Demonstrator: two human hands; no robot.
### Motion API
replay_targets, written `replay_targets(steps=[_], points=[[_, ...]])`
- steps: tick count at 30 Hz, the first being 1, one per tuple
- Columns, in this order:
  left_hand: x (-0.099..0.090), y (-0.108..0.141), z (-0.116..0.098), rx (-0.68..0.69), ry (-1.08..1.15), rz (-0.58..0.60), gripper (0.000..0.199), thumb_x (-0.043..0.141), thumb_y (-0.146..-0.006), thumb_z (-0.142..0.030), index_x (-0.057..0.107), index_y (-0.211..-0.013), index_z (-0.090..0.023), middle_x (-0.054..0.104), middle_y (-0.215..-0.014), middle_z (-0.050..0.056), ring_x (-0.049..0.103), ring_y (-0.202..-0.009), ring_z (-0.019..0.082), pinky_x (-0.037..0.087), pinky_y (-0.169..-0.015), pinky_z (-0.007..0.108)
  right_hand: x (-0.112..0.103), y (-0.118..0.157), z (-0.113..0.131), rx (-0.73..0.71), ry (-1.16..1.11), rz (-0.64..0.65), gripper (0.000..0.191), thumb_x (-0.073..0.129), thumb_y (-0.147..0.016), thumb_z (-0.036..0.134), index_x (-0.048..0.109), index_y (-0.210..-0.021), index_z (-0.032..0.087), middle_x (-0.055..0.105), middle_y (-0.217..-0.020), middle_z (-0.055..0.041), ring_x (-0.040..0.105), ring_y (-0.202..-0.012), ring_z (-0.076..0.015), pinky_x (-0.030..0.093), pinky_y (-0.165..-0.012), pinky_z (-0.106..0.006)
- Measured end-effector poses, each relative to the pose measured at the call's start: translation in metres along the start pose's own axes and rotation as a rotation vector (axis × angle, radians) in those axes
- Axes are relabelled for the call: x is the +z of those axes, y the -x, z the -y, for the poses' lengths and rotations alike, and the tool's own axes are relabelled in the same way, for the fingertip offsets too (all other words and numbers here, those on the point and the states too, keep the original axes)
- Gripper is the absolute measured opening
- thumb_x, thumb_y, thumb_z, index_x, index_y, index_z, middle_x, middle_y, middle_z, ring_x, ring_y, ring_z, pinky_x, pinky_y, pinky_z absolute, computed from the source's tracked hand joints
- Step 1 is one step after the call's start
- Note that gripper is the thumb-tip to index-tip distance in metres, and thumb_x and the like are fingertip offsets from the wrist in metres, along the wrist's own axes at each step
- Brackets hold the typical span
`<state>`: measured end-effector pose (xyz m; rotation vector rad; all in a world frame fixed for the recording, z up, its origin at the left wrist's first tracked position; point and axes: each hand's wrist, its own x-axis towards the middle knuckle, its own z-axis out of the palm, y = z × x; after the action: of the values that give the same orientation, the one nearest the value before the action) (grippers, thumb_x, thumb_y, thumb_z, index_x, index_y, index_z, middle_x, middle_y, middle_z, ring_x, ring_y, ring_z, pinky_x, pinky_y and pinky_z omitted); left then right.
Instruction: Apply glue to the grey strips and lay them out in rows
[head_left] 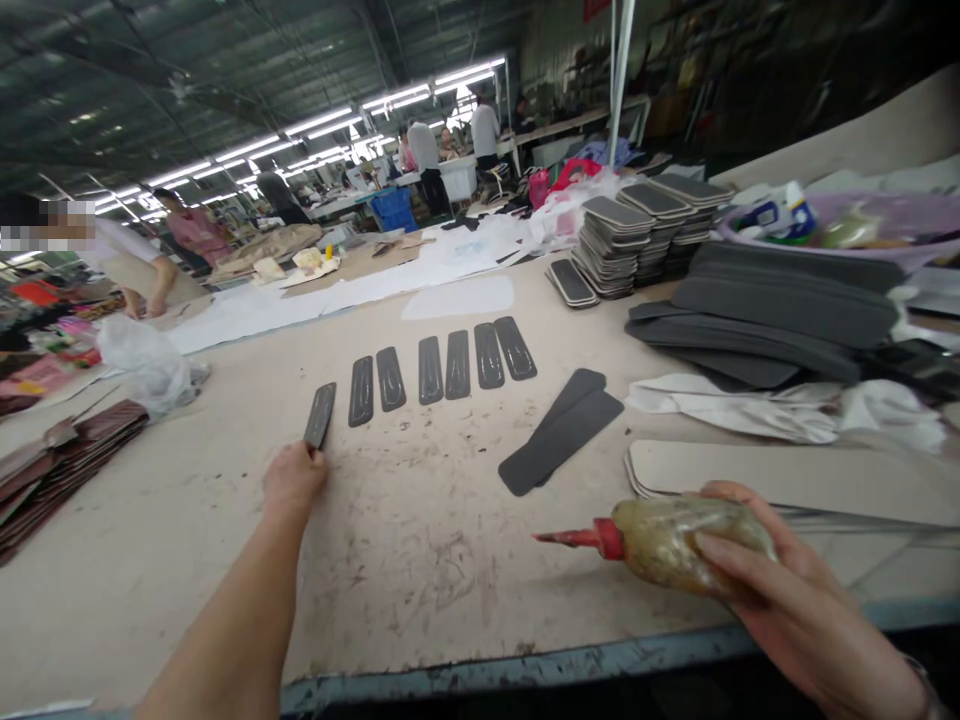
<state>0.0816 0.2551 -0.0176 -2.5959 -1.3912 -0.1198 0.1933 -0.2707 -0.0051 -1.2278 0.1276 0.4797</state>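
My left hand (296,477) is closed on the near end of a small dark grey strip (321,412) with rounded corners and a shiny line on its face. To its right lies a row of several similar dark strips (458,364), each marked with glossy, wet-looking lines. My right hand (780,590) is wrapped round a squeeze bottle (690,540) with a red nozzle, held on its side above the table and pointing left. Two longer dark grey strips (559,430) lie crossed between the row and the bottle. The bottle holds something yellowish-brown.
Stacked dark pads (615,240) stand at the back right, beside a pile of large dark pieces (780,310) and a purple basin (877,220). White cloth (742,405) and pale boards (795,480) lie nearer. Brown folded sheets (60,460) are at left; a co-worker (135,250) stands beyond.
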Motion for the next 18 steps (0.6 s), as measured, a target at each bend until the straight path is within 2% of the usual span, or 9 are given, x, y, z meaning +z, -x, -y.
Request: replay_targets(steps=[3, 7, 11, 18], points=[[0.012, -0.005, -0.008, 0.033, -0.012, -0.007, 0.035, 0.036, -0.081, -0.031, 0.064, -0.095, -0.015, 0.063, -0.100, 0.016, 0.060, -0.087, 0.028, 0.045, -0.068, 0.035, -0.006, -0.004, -0.003, 0.015, 0.031, -0.026, 0.054, 0.080, -0.055, 0.031, 0.058, -0.104, 0.032, 0.062, -0.095, -0.0057, 0.061, -0.075, -0.0235, 0.054, -0.060, -0.028], [0.018, -0.017, -0.014, 0.072, -0.051, -0.027, 0.035, 0.037, -0.081, -0.031, 0.065, -0.097, -0.015, 0.063, -0.097, 0.016, 0.060, -0.085, 0.027, 0.045, -0.068, 0.035, -0.014, -0.005, -0.009, 0.024, 0.069, -0.050, 0.051, 0.078, -0.054, 0.033, 0.060, -0.102, 0.034, 0.061, -0.102, -0.0062, 0.061, -0.079, -0.0276, 0.056, -0.059, -0.031], [0.021, -0.033, -0.018, 0.076, -0.077, 0.022, 0.033, 0.040, -0.080, -0.028, 0.066, -0.096, -0.016, 0.065, -0.096, 0.016, 0.060, -0.085, 0.028, 0.045, -0.066, 0.035, -0.018, -0.003, -0.012, 0.053, 0.078, -0.079, 0.053, 0.077, -0.055, 0.035, 0.059, -0.105, 0.034, 0.059, -0.108, -0.0062, 0.061, -0.086, -0.0312, 0.057, -0.063, -0.034], [0.021, -0.038, -0.018, 0.114, -0.064, 0.021, 0.034, 0.039, -0.082, -0.029, 0.068, -0.094, -0.013, 0.061, -0.096, 0.016, 0.058, -0.084, 0.026, 0.044, -0.069, 0.036, -0.020, -0.002, -0.006, 0.057, 0.071, -0.070, 0.050, 0.076, -0.060, 0.032, 0.057, -0.106, 0.033, 0.059, -0.111, -0.0063, 0.060, -0.089, -0.0300, 0.056, -0.062, -0.031]])
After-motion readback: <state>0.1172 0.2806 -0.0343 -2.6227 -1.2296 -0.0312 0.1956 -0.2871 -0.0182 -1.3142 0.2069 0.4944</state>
